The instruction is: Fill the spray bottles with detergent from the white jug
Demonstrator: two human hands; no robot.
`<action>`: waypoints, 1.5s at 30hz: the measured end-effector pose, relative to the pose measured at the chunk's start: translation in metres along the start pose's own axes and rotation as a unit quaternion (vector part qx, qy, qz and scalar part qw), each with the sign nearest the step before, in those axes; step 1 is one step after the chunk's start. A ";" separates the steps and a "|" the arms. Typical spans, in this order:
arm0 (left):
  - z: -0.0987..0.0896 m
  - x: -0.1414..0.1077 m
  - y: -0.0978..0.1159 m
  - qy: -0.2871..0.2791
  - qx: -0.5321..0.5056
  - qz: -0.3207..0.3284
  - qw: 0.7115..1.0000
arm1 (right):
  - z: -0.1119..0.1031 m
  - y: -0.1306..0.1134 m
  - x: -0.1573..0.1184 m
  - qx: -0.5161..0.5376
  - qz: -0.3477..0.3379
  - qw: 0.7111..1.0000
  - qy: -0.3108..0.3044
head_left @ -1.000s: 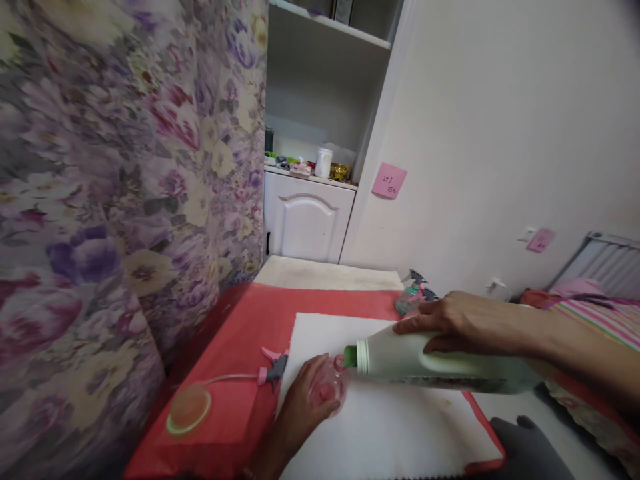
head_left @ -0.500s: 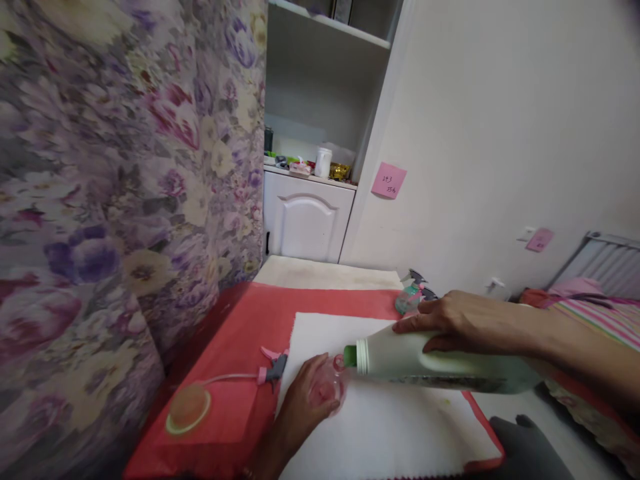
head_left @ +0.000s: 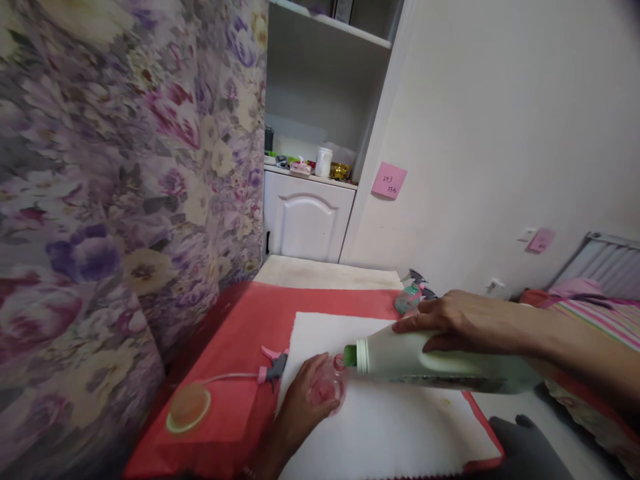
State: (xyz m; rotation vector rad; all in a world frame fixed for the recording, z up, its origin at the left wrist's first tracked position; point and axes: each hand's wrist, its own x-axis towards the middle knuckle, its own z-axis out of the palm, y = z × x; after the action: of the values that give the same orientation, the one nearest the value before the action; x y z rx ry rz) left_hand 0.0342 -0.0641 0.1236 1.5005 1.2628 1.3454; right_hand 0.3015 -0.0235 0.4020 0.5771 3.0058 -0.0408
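Note:
My left hand (head_left: pixel 306 400) is wrapped round a clear pink spray bottle (head_left: pixel 334 383) with its top off, over a white cloth (head_left: pixel 390 433). In my right hand (head_left: pixel 450 323) is a large pale green jug-like bottle (head_left: pixel 415 360), tipped almost level. Its green spout (head_left: pixel 350 355) meets or nearly meets the mouth of the small bottle; I cannot see whether liquid flows. Left of the cloth lies a grey and pink spray head (head_left: pixel 274 367) with its thin tube. The tube's end reaches a round orange lid-like piece (head_left: pixel 189 408).
Behind my right hand stand a green spray bottle (head_left: pixel 407 300) and another spray head, partly hidden. A red cloth (head_left: pixel 235 320) covers the table. A floral curtain (head_left: pixel 125 200) hangs at left, a white cabinet (head_left: pixel 307 220) stands behind, and a bed is at right.

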 end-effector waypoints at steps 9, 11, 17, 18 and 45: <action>-0.001 0.000 -0.002 -0.009 -0.011 0.001 1.000 | -0.002 -0.002 0.001 -0.004 0.007 1.000 -0.014; -0.001 0.000 -0.003 -0.006 -0.008 0.001 1.000 | -0.002 -0.003 0.001 -0.004 0.011 1.000 -0.015; -0.001 0.001 -0.002 -0.012 0.007 -0.003 1.000 | 0.000 0.000 0.001 -0.011 0.008 1.000 -0.018; -0.001 0.001 -0.002 -0.013 0.006 -0.003 1.000 | 0.000 0.000 0.001 -0.013 0.010 1.000 -0.021; 0.001 0.000 -0.001 0.000 -0.009 -0.009 1.000 | -0.005 -0.004 0.004 -0.037 0.049 0.996 -0.069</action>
State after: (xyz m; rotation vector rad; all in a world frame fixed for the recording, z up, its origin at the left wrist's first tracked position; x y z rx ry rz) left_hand 0.0349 -0.0636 0.1230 1.4736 1.2567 1.3419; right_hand 0.2954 -0.0258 0.4064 0.6836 2.8279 0.0360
